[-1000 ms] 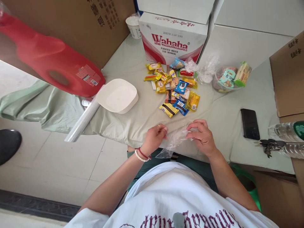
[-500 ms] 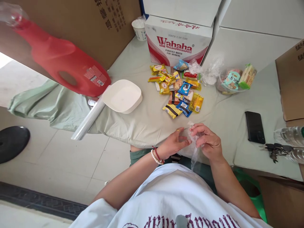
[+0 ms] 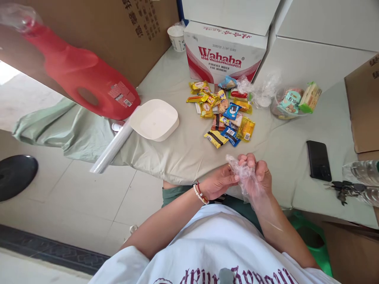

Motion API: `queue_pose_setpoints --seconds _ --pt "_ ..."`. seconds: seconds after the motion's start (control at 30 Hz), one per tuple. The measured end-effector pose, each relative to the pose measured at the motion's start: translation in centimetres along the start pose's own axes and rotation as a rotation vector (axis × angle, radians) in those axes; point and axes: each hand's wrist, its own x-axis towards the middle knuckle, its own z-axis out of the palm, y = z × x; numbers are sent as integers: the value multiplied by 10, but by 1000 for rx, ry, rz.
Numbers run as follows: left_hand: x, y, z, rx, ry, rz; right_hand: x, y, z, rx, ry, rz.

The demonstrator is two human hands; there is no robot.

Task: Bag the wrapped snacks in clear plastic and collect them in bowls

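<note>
A crumpled piece of clear plastic film (image 3: 245, 182) is between my hands, above the table's front edge. My left hand (image 3: 217, 183) pinches its left side between thumb and fingers. My right hand (image 3: 263, 175) has curled fingers closed on the film, and a loose sheet of it hangs down over my right wrist. Just beyond my hands lies a loose pile of small wrapped snacks (image 3: 231, 111) in yellow, blue and red packets. To the left sits a white plastic bowl (image 3: 154, 120), with nothing in it.
A clear film roll (image 3: 111, 152) leans over the table edge beside a red jug (image 3: 89, 85). Behind the snacks stand a Wahaba-type water carton (image 3: 223, 53) and crumpled film (image 3: 264, 94). At right are a clear tub of snacks (image 3: 288, 103), a phone (image 3: 319, 159), keys (image 3: 345, 189) and bottles (image 3: 363, 171).
The film has been turned and spread between my hands; its loose tail now drapes over my right wrist instead of hanging straight down. My right hand has rotated, fingers pointing up.
</note>
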Motion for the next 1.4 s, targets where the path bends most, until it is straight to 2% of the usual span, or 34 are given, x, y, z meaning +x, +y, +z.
queue_pose_setpoints --seconds 0.07,0.13,0.27,0.33,0.4,0.47,0.53,0.6,0.63,0.7,0.8,0.9,1.0,1.1,1.13,1.2,1.23,1.27,1.33,1.37,1.4 --pt "1 0 -3 -39 42 13 4 -2 3 63 -9 -1" --pt "-3 5 -11 -59 155 63 10 -11 -6 17 -25 -31" --pt "-20 26 -33 -64 347 155 21 -43 -50 -335 -33 -7" --pt "-28 35 -39 -25 397 184 24 -54 -71 -505 50 60" --pt "-32 40 -40 19 420 203 23 -56 -81 -565 129 182" --pt "-32 40 -37 71 435 227 19 -48 -78 -519 114 340" --pt "-30 37 -31 140 454 263 13 -33 -66 -437 13 471" --pt "-27 34 -28 219 472 302 9 -16 -50 -403 -57 522" --pt "-26 34 -28 252 486 324 9 -8 -43 -409 -48 522" --pt "-23 35 -33 285 553 378 12 5 -34 -433 58 494" --pt "-21 42 -50 245 738 428 21 15 -34 -475 246 445" --pt "-24 47 -68 268 873 403 26 21 -41 -621 300 395" --pt "-26 47 -80 477 980 362 24 26 -47 -832 247 342" --pt "-26 44 -90 868 1162 371 20 30 -49 -999 195 282" --pt "-26 43 -93 1035 1233 422 20 30 -48 -1037 185 269" --pt "-26 38 -98 1390 1321 617 19 30 -47 -1088 172 264" --pt "-27 36 -100 1563 1282 739 20 29 -46 -1101 165 269" --pt "-27 34 -102 1728 1159 845 20 29 -46 -1108 160 276" --pt "-28 31 -103 1981 728 932 21 27 -47 -1113 156 293" --pt "-28 31 -103 2054 509 905 20 25 -48 -1115 157 301" --pt "-28 33 -103 2101 348 837 19 23 -50 -1117 156 312"
